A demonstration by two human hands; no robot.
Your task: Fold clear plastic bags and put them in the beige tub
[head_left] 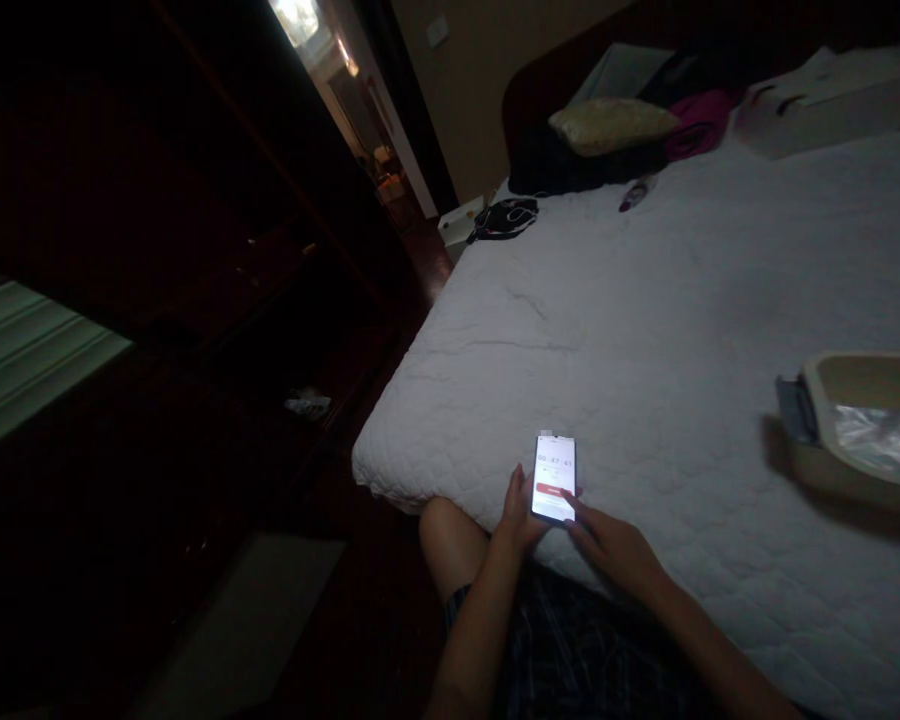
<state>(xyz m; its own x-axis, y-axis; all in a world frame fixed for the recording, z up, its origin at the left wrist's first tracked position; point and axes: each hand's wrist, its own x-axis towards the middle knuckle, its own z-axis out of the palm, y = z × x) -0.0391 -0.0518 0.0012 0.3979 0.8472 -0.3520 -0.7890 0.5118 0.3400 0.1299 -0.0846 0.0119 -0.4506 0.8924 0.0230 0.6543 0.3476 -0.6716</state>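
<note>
A lit smartphone (553, 478) rests in my left hand (523, 512), which is wrapped round its left side and lower back. Its white screen shows large digits across the upper part and an orange-red button below. My right hand (607, 540) is at the lower right of the phone. Its index finger reaches over the screen by the button, while the thumb lies apart near the bottom edge. Both hands are above my lap, close to the edge of a bed with a white quilted cover (570, 330).
A beige plastic bin (817, 460) with clear plastic inside is on the bed at right. Toward the headboard lie a pale gold pillow (615, 125), magenta cloth (697, 122), a white box (825, 110) and a small bottle (636, 193). Dark furniture (270, 200) fills the left.
</note>
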